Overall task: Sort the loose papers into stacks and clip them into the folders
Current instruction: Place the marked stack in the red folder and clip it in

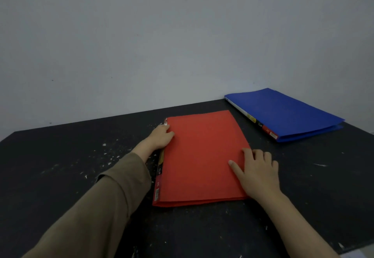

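A black table (60, 166), flecked with white, meets a plain grey wall (141, 35). On the closed red folder (202, 156), the left hand (159, 136) grips the spine edge; the right hand (257, 170) lies flat. A blue folder (287, 112) sits apart.

We have one view only, from a wide-angle camera worn on the person's head; it looks forward and down over the desk (60, 177), whose far edge meets a plain wall (141, 35) filling the upper half of the frame; we sit close, since both forearms enter from the bottom edge and reach just ahead of us; the left hand (159, 136) and the right hand (257, 168) lie near the centre, on the red folder (200, 156); the blue folder (287, 112) lies farther off, to the right near the wall; the desk's edges bend with the wide lens; no second view shares the scene.
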